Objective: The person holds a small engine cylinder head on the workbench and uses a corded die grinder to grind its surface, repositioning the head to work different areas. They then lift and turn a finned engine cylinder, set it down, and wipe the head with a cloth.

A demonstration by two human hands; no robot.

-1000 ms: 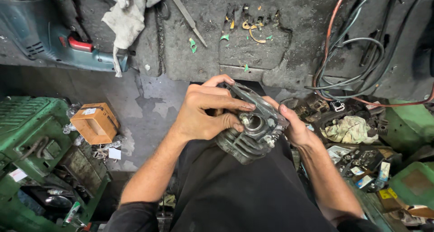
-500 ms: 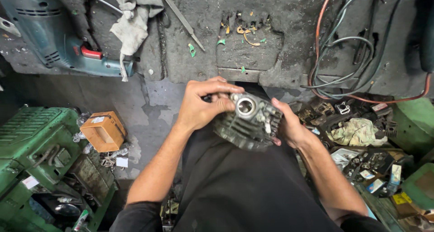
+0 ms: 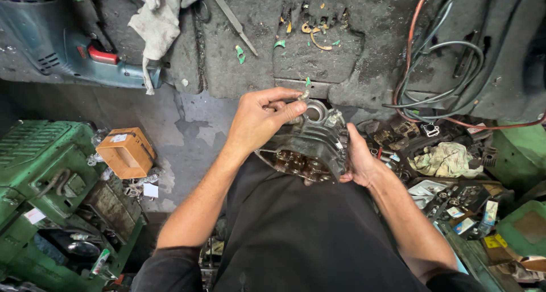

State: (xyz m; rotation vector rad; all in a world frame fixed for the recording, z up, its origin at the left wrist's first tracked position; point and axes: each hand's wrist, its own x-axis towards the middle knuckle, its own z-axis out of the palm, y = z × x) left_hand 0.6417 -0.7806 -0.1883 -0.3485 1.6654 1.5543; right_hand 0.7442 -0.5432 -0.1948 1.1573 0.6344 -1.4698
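— The grip: left hand pinches a small metal piece between thumb and fingers at the top of a grimy engine casing; right hand is pressed flat and curled around the casing's side, carrying it.

— Where is the casing?

— Off the worktop, held above the lap against a black apron, its round bore facing up.

— What surrounds it?

— A drill and rag at upper left, cables at right, an orange box on the floor.

— The risk?

— Likely the small piece slips from greasy fingertips into the bore or the floor clutter; one-handed support could let the heavy casing tip.
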